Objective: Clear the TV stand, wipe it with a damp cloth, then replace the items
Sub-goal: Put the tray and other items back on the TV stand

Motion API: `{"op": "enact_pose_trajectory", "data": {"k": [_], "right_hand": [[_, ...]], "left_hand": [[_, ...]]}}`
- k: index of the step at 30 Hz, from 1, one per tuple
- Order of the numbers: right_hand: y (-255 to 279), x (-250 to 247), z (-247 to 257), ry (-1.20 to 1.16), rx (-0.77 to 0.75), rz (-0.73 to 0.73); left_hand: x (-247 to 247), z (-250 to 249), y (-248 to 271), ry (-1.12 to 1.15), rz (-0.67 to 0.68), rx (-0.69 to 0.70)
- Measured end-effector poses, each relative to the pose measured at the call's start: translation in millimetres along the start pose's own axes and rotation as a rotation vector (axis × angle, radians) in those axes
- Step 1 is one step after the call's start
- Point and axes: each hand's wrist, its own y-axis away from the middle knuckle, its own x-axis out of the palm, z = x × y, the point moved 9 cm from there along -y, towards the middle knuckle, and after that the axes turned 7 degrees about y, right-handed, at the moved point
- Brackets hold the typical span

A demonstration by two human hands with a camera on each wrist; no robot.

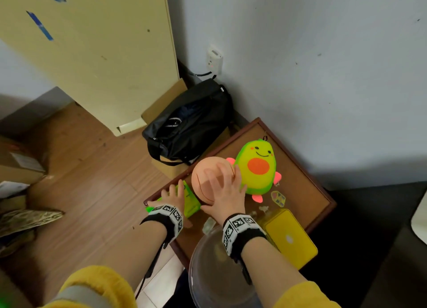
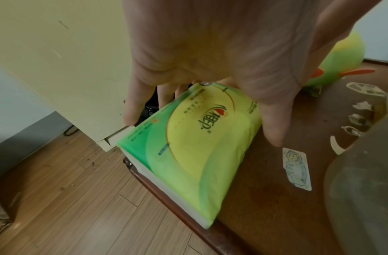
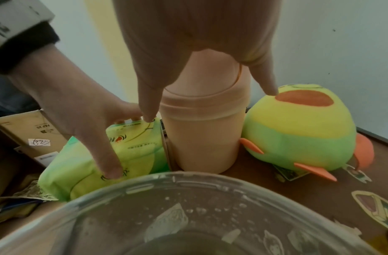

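The brown TV stand [image 1: 307, 192] carries a green tissue pack [image 1: 193, 203] at its left edge, a peach lidded cup [image 1: 205, 176] and an avocado plush toy [image 1: 258, 166]. My left hand [image 1: 173, 192] grips the tissue pack [image 2: 195, 143], with fingers over its far edge and the thumb [image 3: 109, 169] on its top. The pack slightly overhangs the stand's edge. My right hand [image 1: 224, 192] covers the cup's domed lid from above, fingers draped round it. The cup [image 3: 206, 138] stands upright between the pack and the plush [image 3: 297, 129], close to both.
A yellow tin [image 1: 291, 238] lies at the stand's right front. A clear plastic bowl [image 1: 208, 273] sits under my right wrist. Stickers [image 1: 278, 198] mark the stand top. A black bag [image 1: 191, 122] and cardboard boxes [image 1: 20, 164] are on the floor to the left.
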Motion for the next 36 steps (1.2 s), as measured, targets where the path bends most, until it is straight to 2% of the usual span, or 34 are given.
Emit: {"op": "enact_pose_trajectory", "data": {"k": [4,6,13,16,21,24,29,33,36], "right_hand": [[-4,-5,0,-0.017,-0.043,-0.218],[-4,-7,-1,-0.020,-0.060,-0.266],[-4,-26,6,-0.123,-0.009,-0.213],[0,-47,13,-0.119,-0.018,-0.234],[21,-92,16,-0.107,-0.029,-0.308],[43,-127,7,-0.126,0.001,-0.356],[96,-184,-23,-0.082,0.027,-0.393],[162,-226,-66,-0.088,0.090,-0.456],[224,-253,-107,-0.100,0.134,-0.554]], "left_hand": [[-1,3,-2,-0.094,-0.032,-0.007],[-3,3,-5,-0.099,-0.070,0.016],[-30,19,7,-0.088,-0.152,0.023],[-54,25,23,-0.106,-0.232,0.021],[-86,28,53,-0.035,-0.250,-0.009],[-107,10,87,-0.018,-0.274,0.029],[-141,-42,161,-0.039,-0.395,0.092],[-144,-93,227,-0.055,-0.443,0.159],[-136,-138,282,-0.088,-0.489,0.211]]}}
